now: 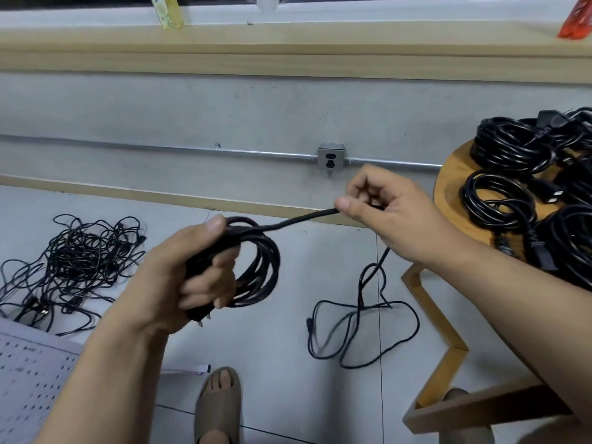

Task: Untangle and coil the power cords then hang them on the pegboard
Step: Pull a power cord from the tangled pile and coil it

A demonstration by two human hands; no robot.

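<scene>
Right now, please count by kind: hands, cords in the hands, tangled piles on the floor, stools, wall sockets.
Hands: 2, left hand and right hand
Held power cord: 1
Tangled cord pile: 1
Wooden stool: 1
Wall socket: 1
Total: 6

No words or numbers clear enough to read, yellow pack [166, 11] on the window ledge [288, 33] has small marks, too blurry to tell

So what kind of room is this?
Probably a plain workroom: a bare grey wall with a metal pipe and socket box, tangled cords on the floor, coiled cords on a wooden stool, and a white pegboard.
</scene>
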